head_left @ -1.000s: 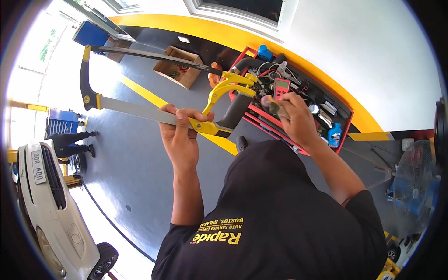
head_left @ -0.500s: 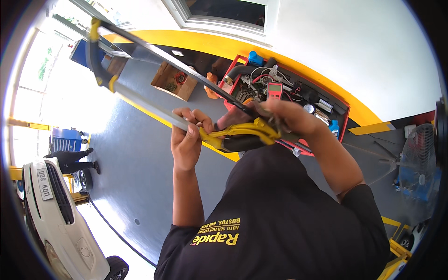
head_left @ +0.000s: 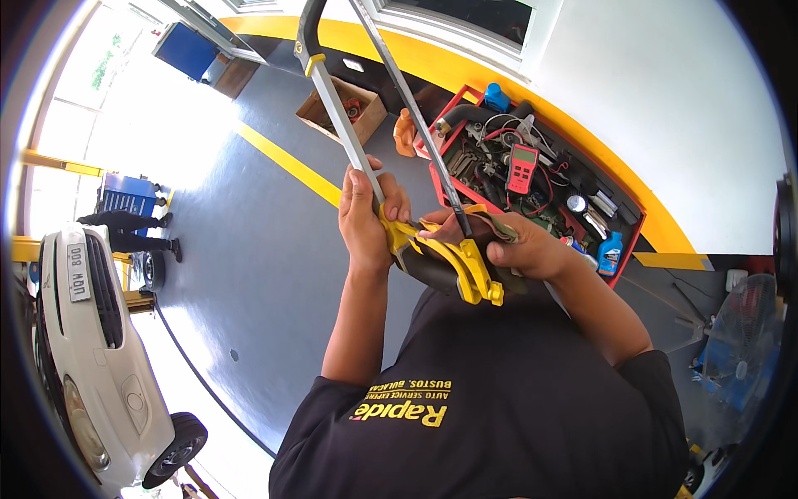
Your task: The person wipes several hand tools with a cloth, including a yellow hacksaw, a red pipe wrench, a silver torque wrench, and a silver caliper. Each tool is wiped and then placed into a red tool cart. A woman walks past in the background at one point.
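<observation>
A hacksaw point(head_left: 337, 108) with a silver frame, a dark blade and a yellow-and-black handle is held up in front of my chest. Its far end tilts up toward the wall. My left hand point(head_left: 366, 218) is closed round the frame tube just above the handle. At the handle end of the blade, my right hand point(head_left: 536, 248) grips a reddish-brown and olive rag point(head_left: 504, 228). Part of that cloth lies between the blade and the handle. Some right fingers are hidden behind the rag.
A red tray point(head_left: 638, 218) by the wall carries tools, hoses, a red meter point(head_left: 523, 169) and blue bottles. Beside it stand an orange bottle point(head_left: 405, 133) and a cardboard box point(head_left: 371, 125). A fan point(head_left: 742, 324) is at right, a white car point(head_left: 116, 349) at left, with another person's legs point(head_left: 137, 233) beyond.
The hacksaw has swung more upright, its far end shifting right in view. My left hand has moved right with the frame. My right hand's rag now sits by the blade's handle end.
</observation>
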Action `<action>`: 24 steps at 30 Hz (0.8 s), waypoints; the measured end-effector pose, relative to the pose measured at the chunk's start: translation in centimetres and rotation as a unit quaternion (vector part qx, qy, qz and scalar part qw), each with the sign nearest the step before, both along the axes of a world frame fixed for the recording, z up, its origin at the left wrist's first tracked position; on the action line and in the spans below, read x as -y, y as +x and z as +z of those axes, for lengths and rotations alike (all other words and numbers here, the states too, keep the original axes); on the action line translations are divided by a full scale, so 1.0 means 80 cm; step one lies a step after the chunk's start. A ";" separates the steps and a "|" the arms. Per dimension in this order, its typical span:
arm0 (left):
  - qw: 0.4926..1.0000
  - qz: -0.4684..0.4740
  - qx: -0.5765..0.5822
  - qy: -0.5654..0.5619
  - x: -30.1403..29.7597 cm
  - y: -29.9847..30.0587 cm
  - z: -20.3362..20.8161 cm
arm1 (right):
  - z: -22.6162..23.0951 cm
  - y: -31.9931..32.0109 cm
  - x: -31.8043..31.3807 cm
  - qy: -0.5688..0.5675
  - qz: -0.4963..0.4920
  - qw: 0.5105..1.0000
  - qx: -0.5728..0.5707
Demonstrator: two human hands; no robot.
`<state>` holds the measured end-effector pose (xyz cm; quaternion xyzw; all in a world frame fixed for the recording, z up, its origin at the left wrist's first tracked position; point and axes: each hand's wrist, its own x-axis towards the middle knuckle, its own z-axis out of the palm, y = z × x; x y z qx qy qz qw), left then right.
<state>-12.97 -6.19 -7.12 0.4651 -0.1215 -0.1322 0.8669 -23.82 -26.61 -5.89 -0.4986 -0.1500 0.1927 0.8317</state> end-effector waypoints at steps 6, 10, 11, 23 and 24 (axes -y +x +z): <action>1.000 0.012 -0.007 -0.001 0.002 0.004 0.000 | 0.003 -0.010 -0.006 0.015 -0.045 0.998 -0.032; 0.992 0.070 -0.082 -0.071 -0.015 0.025 -0.009 | 0.015 -0.025 0.010 -0.091 -0.045 0.994 -0.043; 0.992 0.084 -0.078 -0.052 -0.022 0.033 -0.007 | 0.018 -0.025 0.014 -0.102 -0.043 0.994 -0.008; 0.989 0.140 -0.030 0.044 0.003 0.035 0.026 | 0.055 0.021 -0.005 -0.256 -0.358 0.861 0.255; 0.987 0.147 -0.020 0.054 0.006 0.035 0.029 | 0.052 0.024 -0.008 -0.327 -0.336 0.836 0.284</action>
